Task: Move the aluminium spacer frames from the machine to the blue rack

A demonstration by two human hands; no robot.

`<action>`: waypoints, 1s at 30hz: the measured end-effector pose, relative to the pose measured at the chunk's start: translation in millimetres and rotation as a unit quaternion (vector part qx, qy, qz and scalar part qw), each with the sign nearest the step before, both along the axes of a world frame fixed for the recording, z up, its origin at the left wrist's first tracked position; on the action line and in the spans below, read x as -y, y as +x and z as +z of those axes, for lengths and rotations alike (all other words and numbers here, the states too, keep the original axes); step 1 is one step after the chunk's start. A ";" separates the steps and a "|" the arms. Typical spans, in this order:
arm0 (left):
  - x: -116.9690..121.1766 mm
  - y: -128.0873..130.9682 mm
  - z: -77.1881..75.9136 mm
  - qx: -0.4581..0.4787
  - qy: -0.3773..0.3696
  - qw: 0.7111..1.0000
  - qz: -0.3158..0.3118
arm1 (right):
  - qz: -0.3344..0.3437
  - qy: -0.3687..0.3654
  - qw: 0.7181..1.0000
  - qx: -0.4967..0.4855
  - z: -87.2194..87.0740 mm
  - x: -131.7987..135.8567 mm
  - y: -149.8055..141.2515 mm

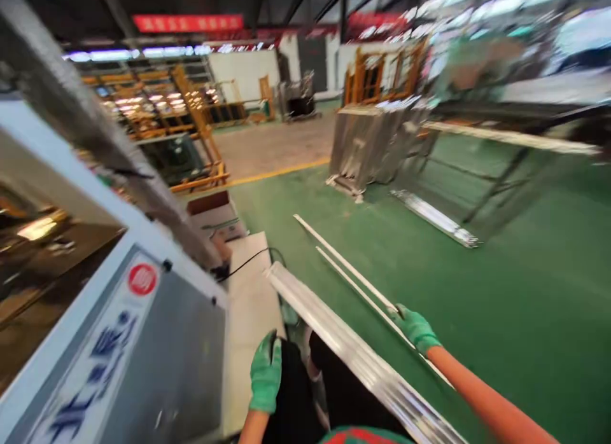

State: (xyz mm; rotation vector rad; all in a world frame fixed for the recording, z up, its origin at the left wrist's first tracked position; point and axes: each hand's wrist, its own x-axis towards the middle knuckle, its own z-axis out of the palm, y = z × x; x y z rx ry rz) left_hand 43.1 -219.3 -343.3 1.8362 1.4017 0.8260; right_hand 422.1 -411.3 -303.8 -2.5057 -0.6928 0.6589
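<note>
My right hand (416,328), in a green glove with an orange sleeve, is closed around two thin white strips (346,266) that run up and away to the left above the green floor. A wider bundle of silvery metal profiles (344,342) lies diagonally below them, from the lower right toward the machine. My left hand (265,372), also green-gloved, hangs beside my dark trousers near the white platform (248,304); its fingers point down, loosely together, and nothing shows in them.
A grey and white machine (119,342) with a red round label fills the left side. Stacked metal frames (372,145) lean on racks across the green floor, with more profiles (434,218) lying beside them. Orange racks (191,126) stand at the back.
</note>
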 end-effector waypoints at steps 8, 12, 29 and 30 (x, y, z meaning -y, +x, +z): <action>34.5 -45.9 -75.9 -0.172 0.146 0.971 0.082 | 0.125 -0.188 0.974 -0.022 -93.4 62.5 -24.0; 34.0 -49.0 -92.7 -0.175 0.179 0.964 0.087 | 0.131 -0.207 0.969 -0.044 -98.1 87.8 -34.8; 43.5 -37.5 -92.7 -0.146 0.165 0.967 0.125 | 0.142 -0.048 0.981 -0.127 -146.2 86.4 -29.4; 44.2 -37.1 -92.6 -0.140 0.160 0.969 0.129 | 0.143 -0.043 0.984 -0.097 -142.8 80.3 -31.7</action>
